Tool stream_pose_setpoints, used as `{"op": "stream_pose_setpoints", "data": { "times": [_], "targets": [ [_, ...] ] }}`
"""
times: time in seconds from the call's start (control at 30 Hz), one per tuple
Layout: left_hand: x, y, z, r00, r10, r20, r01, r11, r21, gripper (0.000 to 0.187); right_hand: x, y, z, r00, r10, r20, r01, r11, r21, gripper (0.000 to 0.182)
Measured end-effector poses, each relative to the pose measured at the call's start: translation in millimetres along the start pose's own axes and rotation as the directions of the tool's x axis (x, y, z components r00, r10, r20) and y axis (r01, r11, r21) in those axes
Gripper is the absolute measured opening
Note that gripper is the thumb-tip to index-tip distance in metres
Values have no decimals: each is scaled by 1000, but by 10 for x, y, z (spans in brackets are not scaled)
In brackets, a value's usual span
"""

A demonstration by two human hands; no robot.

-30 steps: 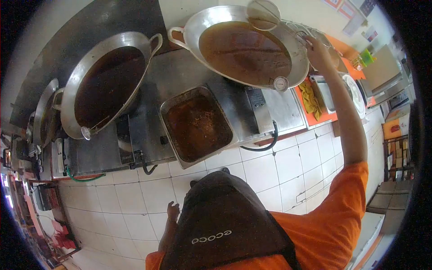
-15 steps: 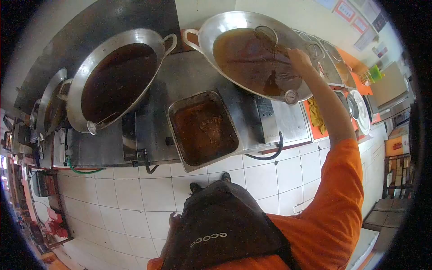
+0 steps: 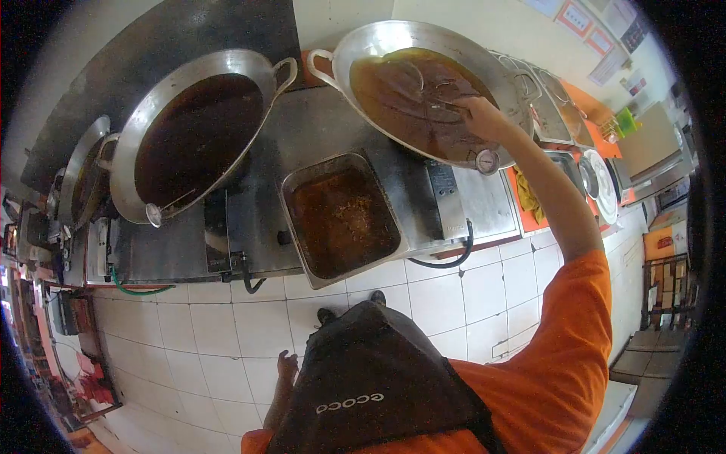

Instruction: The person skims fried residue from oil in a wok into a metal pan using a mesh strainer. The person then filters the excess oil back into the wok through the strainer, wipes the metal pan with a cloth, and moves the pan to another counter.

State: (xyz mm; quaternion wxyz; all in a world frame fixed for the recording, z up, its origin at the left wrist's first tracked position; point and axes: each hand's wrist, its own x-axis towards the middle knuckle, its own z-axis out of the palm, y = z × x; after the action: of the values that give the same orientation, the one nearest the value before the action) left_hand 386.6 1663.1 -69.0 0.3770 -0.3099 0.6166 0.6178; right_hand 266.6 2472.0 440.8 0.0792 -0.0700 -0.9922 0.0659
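Skimmer (image 3: 420,82) dips clear inside wok rim (image 3: 412,29), right fingers (image 3: 469,104) gripping it, left fingers (image 3: 285,356) loose.

Strainer (image 3: 414,78) | round rim, partly submerged (mesh hard to make out) | in brown liquid (image 3: 427,129) | wide metal pan (image 3: 393,35)

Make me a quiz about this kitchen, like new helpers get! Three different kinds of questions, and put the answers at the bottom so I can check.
1. Fill in the blank: The right hand reaches over a big wok with a round-rimmed ____.

2. True or false: The left hand is gripping the edge of the rectangular tray.

3. Pick one. What sits at the near rim of that wok?
A) a white cup
B) a round dial
C) a red lid

Key:
1. strainer
2. False; it hangs low beside the dark apron.
3. B
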Motion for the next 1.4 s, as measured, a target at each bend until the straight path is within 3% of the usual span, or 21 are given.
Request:
{"op": "stream_pose_setpoints", "data": {
  "times": [0.03, 0.23, 0.33, 0.37, 0.47, 0.57, 0.63, 0.7, 0.73, 0.77, 0.83, 1.03, 1.27, 1.4],
  "targets": [
    [95, -25, -8, 997, -74, 4, 74, 997, -4, 44, -51, -110, -75, 998, 45, 46, -48, 998, 47, 32],
    [-145, 147, 98, 945, 269, 185, -308, 922, 233, 44, -353, -626, -495, 935, 241, 259, -312, 907, 282, 30],
    [-242, 342, 292, 994, 83, 76, -82, 996, -21, 45, -450, -558, -479, 925, 267, 270, -357, 854, 378, 32],
    [-261, 396, 343, 993, 97, 73, -100, 994, 39, 46, -485, -508, -478, 930, 260, 262, -351, 842, 410, 33],
    [-225, 412, 380, 988, 137, 64, -148, 965, 216, 48, -591, -481, -576, 868, 342, 359, -494, 662, 564, 32],
    [-205, 445, 413, 979, 190, 70, -202, 899, 389, 50, -712, -765, -762, 797, 401, 452, -586, 331, 739, 30],
    [-192, 470, 416, 967, 237, 92, -250, 826, 505, 51, -765, -747, -769, 750, 413, 517, -632, 213, 745, 31],
    [-149, 455, 392, 998, 20, 58, -27, 992, 119, 51, -836, -682, -749, 723, 407, 559, -651, 129, 748, 32],
    [-110, 431, 370, 993, -91, 75, 97, 991, -87, 50, -876, -635, -721, 720, 399, 567, -651, 106, 752, 32],
    [-86, 401, 335, 990, -80, 116, 94, 987, -126, 50, -898, -618, -703, 718, 391, 576, -651, 84, 754, 33],
    [12, 289, 224, 979, -53, 195, 93, 975, -203, 48, -940, -687, -728, 708, 420, 568, -642, 48, 765, 33],
    [-3, 251, 207, 988, 47, 150, -48, 999, -1, 49, -1059, -711, -759, 690, 438, 577, -628, -35, 778, 33],
    [138, 234, 154, 984, 75, 164, -79, 997, 19, 51, -1143, -709, -772, 694, 452, 561, -599, -69, 797, 33],
    [375, 128, 21, 972, 92, 218, -81, 995, -56, 52, -1184, -863, -874, 726, 497, 474, -600, 123, 790, 32]
  ]
}}
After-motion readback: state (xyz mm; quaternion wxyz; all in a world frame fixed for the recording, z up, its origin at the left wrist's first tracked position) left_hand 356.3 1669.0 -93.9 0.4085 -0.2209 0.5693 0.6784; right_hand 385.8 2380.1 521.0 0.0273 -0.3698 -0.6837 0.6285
